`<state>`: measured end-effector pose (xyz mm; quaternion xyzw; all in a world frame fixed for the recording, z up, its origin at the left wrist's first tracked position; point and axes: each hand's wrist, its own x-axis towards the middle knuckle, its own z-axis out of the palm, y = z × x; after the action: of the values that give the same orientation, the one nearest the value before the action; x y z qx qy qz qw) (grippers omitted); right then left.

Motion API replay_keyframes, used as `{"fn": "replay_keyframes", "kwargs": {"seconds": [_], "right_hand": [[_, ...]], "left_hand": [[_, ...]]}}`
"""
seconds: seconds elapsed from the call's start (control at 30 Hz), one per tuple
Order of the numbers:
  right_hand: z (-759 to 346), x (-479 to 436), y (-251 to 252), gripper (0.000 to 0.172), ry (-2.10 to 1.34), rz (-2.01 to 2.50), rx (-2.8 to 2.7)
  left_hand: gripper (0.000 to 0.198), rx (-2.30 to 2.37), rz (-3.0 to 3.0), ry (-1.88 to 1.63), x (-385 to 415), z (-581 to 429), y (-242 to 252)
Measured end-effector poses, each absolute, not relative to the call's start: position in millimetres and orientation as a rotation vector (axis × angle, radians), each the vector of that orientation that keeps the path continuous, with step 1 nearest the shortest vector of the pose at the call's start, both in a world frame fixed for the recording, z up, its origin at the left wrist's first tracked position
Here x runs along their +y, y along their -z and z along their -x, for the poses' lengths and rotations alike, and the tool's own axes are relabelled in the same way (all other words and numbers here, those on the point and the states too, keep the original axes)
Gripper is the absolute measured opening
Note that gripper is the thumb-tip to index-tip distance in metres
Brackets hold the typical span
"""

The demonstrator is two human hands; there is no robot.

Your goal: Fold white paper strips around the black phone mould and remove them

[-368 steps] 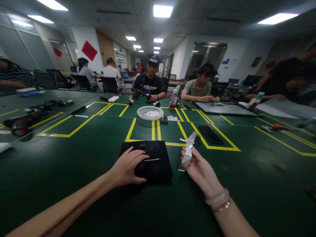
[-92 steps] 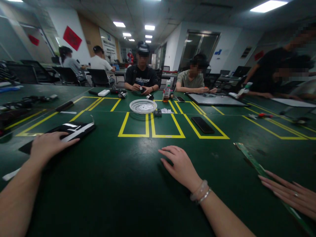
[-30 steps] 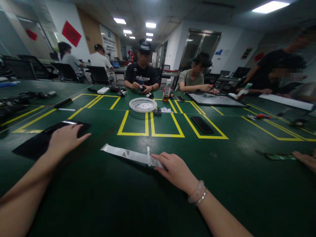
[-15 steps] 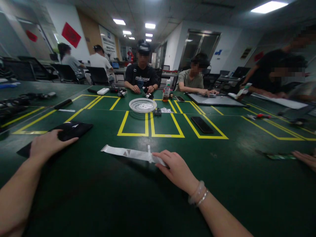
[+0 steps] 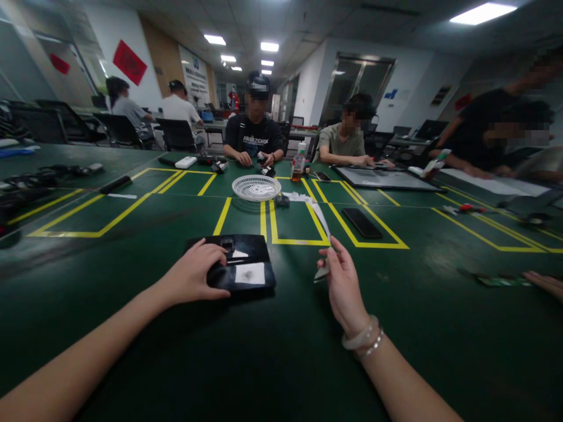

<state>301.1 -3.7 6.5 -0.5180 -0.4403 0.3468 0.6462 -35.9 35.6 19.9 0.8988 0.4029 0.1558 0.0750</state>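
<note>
My left hand (image 5: 196, 272) grips the left end of a flat black panel (image 5: 254, 249), thumb along the near edge and fingers over the top. A white label and a small dark square recess show on the panel, which is in front of me at the table's middle. To its right, my right hand (image 5: 345, 287) pinches a white flat ribbon cable (image 5: 322, 220) between thumb and fingers. One stretch of the cable rises away from the fingertips toward the far side; a short end sticks out left below the fingers.
Beyond my hands, a round white plastic basket (image 5: 256, 196) stands by a small black part (image 5: 282, 201). A black phone (image 5: 361, 223) lies inside yellow tape lines on the green table (image 5: 246, 363). A bottle (image 5: 298, 164) is farther back. Co-workers sit opposite; another person's hand (image 5: 543, 281) touches a green board (image 5: 497, 280) at right.
My left hand has brought the black panel from the left to the middle, its labelled face now showing. My right hand has lifted the ribbon cable and swung it to the right, away from the panel.
</note>
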Motion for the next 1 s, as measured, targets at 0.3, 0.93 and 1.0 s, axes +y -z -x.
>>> {"fn": "replay_keyframes", "kwargs": {"seconds": [0.3,0.93,1.0], "right_hand": [[-296,-7,-8,0.048,-0.695,1.176,-1.208],[-275,-36,-17,0.022,-0.056,1.216,-2.576],[-272,-40,-21,0.024,-0.019,1.221,-2.584]], "left_hand": [[0.047,0.919,-2.710,-0.537,10,-8,-4],[0.036,0.610,-3.125,-0.476,-5,-12,-1],[0.037,0.637,-3.098,-0.414,-3,-12,0]]}}
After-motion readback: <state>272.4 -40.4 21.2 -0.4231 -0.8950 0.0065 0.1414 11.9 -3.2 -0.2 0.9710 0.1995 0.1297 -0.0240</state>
